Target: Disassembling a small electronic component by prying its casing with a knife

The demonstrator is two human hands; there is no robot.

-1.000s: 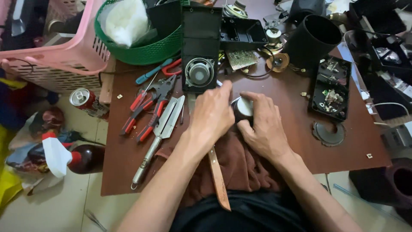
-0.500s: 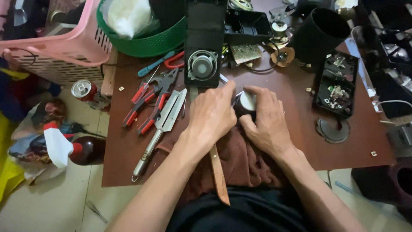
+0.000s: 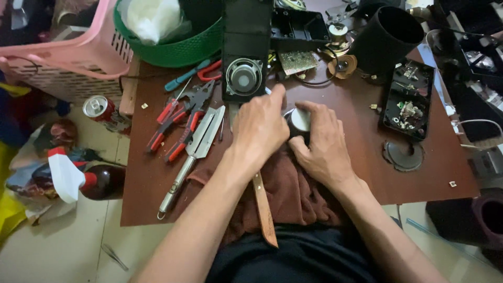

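Small round object with a pale, silvery-white top face sits near the middle of the dark brown wooden table, at the far edge of a rust-brown cloth that drapes off the table's near side.

Right hand: curled around the round object from the right and near side, fingers wrapped on its rim, thumb at its lower left. Left hand: lies palm down just left of it, fingers together and reaching toward the black speaker box; its edge is touching or nearly touching the round object, cannot tell which. What lies under the left palm is hidden.

The round face looks straight up at the camera. No long axis can be made out; its body is covered by the right hand.

A long wooden strip runs from under the left hand toward the near edge, slightly rightward. Left of the hands: red-handled pliers and a flat metal tool with a steel handle. Right: an open black tray holding small parts.
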